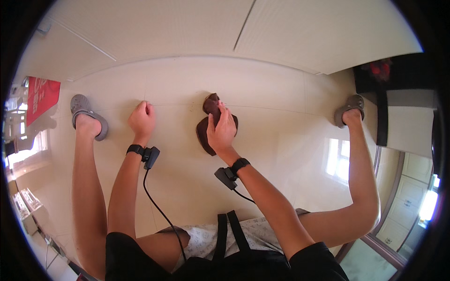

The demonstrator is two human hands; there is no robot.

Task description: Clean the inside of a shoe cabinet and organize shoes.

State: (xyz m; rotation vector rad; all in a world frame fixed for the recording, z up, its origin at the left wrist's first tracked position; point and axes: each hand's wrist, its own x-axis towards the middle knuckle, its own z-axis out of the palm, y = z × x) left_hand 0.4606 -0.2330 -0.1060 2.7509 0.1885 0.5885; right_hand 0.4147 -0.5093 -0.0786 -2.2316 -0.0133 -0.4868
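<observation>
The step in hand looked like taking hold of the dark brown item [203, 135], which lay on the pale tiled floor [180, 192] ahead of the person, between the gray clogs [80, 104]. Its upper part was narrow, its lower part wide and rounded (whether that made one piece or two, I could not tell). The right hand [222, 131] lay across it, fingers reaching forward and close together, thumb set apart to the left — whether they pinched the brown material or only rested on it did not show. The left hand [142, 120] was curled into a fist over the floor, well apart from the item, with nothing visible in it. The next move, I judged, called for a surer grip: right fingers and thumb closing on the narrow part — and perhaps the left hand uncurling to steady the wide part.
</observation>
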